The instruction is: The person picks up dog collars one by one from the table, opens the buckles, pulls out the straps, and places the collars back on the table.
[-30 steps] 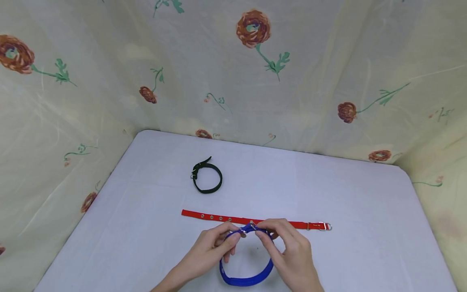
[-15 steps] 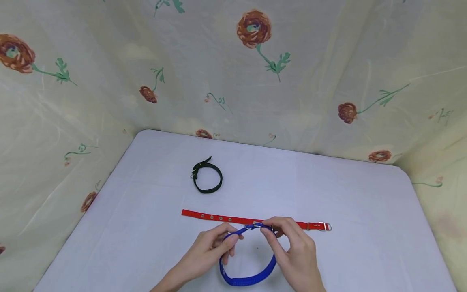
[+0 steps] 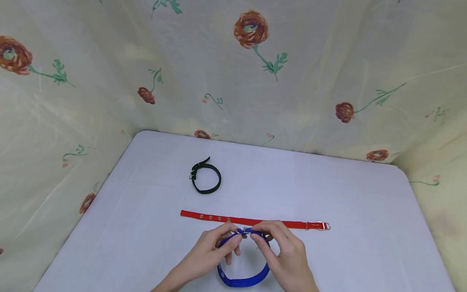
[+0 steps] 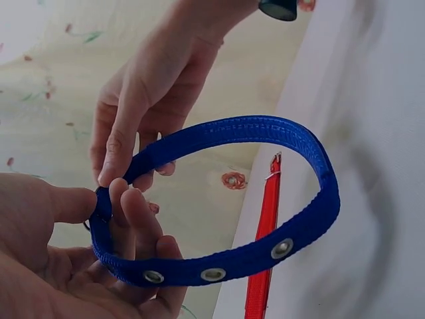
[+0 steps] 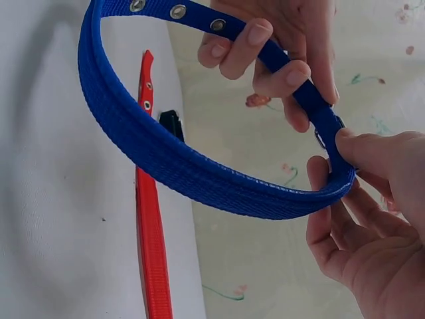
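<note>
Floral cloth (image 3: 303, 125) backs a white table (image 3: 346, 194), over which the left hand (image 3: 213, 246) and right hand (image 3: 283, 249) pinch a blue collar (image 3: 243, 282) beside its buckle (image 3: 247, 230), probably light, pliable and best held there

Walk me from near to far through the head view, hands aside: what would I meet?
Blue looped fabric strap → long straight red strap with metal eyelets → black buckled strap loop → flower-printed cream cloth backdrop.

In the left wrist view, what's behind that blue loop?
Through the blue loop you see part of the red strap, the white table and flowered cloth. The loop itself hides a piece of the strap; anything else it covers can't be seen.
</note>
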`<state>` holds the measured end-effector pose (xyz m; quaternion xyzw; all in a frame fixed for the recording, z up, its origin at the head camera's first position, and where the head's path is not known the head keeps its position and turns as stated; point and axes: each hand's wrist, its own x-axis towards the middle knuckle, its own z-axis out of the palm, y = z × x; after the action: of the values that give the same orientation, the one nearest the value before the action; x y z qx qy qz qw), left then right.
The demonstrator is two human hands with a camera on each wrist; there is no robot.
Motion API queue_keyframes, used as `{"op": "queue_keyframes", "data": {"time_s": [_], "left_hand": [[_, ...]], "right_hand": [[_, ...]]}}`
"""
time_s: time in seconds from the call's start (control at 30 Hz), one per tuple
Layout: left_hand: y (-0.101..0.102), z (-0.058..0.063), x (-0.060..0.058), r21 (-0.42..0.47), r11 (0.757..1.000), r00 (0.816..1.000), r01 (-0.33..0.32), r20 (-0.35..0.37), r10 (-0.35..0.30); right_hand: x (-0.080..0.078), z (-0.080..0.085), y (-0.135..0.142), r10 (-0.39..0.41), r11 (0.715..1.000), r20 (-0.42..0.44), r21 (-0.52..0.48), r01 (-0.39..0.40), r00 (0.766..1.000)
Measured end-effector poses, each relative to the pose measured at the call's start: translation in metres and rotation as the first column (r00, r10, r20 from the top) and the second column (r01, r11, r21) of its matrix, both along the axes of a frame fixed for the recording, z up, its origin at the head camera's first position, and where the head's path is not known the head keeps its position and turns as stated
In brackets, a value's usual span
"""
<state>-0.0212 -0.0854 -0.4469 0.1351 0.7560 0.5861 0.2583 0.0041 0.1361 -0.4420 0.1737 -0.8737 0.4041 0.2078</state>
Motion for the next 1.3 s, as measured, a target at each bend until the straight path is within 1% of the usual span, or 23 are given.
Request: {"op": "queue_keyframes", "data": {"time_s": [0.17, 0.3, 0.4, 0.53, 0.6, 0.67, 0.7, 0.77, 0.8, 0.9, 0.97, 1.03, 1.17, 1.3], "left_hand": [[-0.002, 0.000, 0.001, 0.002, 1.000, 1.000, 0.003, -0.019, -0.003], [-0.002, -0.001, 0.001, -0.019, 0.999, 0.999, 0.031, -0.022, -0.031], [-0.004, -0.004, 0.001, -0.044, 0.998, 0.999, 0.033, 0.005, -0.033], [-0.010, -0.006, 0.001, -0.031, 1.000, 0.997, 0.002, 0.075, 0.000], [-0.013, -0.007, 0.001, -0.023, 1.000, 0.996, -0.011, 0.089, 0.013], [-0.017, -0.007, 0.001, -0.019, 1.000, 0.997, -0.019, 0.080, 0.021], [-0.019, -0.007, 0.001, -0.021, 1.000, 0.997, -0.023, 0.073, 0.024], [-0.023, -0.007, 0.001, -0.023, 0.999, 0.998, -0.029, 0.051, 0.030], [-0.025, -0.007, 0.001, -0.023, 0.999, 0.999, -0.033, 0.042, 0.034], [-0.030, -0.007, -0.001, -0.026, 0.999, 0.999, -0.047, 0.025, 0.048], [-0.033, -0.007, -0.002, -0.033, 0.997, 0.998, -0.063, 0.017, 0.064], [-0.036, -0.007, -0.003, -0.031, 0.996, 0.996, -0.085, 0.025, 0.086], [-0.043, -0.010, -0.005, -0.002, 0.990, 0.987, -0.143, 0.071, 0.143], [-0.049, -0.012, -0.007, 0.030, 0.978, 0.973, -0.205, 0.113, 0.200]], "right_hand": [[-0.001, 0.000, 0.000, -0.012, 1.000, 0.000, -0.002, 0.012, 1.000], [-0.002, 0.000, 0.001, -0.036, 0.999, -0.023, 0.003, 0.036, 0.999], [-0.003, 0.000, 0.002, -0.110, 0.994, -0.044, -0.007, 0.110, 0.993], [-0.005, 0.003, 0.011, -0.247, 0.968, -0.046, -0.066, 0.244, 0.968], [-0.007, 0.005, 0.018, -0.283, 0.957, -0.048, -0.083, 0.278, 0.958], [-0.008, 0.006, 0.024, -0.307, 0.950, -0.031, -0.062, 0.305, 0.951], [-0.008, 0.007, 0.027, -0.315, 0.948, -0.006, -0.044, 0.315, 0.949], [-0.007, 0.008, 0.033, -0.308, 0.950, 0.053, -0.030, 0.310, 0.950], [-0.007, 0.008, 0.036, -0.300, 0.953, 0.095, -0.017, 0.303, 0.949], [-0.006, 0.010, 0.046, -0.275, 0.961, 0.214, 0.062, 0.268, 0.937], [-0.006, 0.009, 0.053, -0.254, 0.966, 0.257, 0.105, 0.235, 0.932], [-0.006, 0.008, 0.060, -0.240, 0.969, 0.293, 0.134, 0.209, 0.925], [-0.006, 0.007, 0.069, -0.226, 0.974, 0.352, 0.108, 0.200, 0.908], [-0.006, 0.006, 0.076, -0.258, 0.966, 0.394, 0.082, 0.246, 0.882]]}}
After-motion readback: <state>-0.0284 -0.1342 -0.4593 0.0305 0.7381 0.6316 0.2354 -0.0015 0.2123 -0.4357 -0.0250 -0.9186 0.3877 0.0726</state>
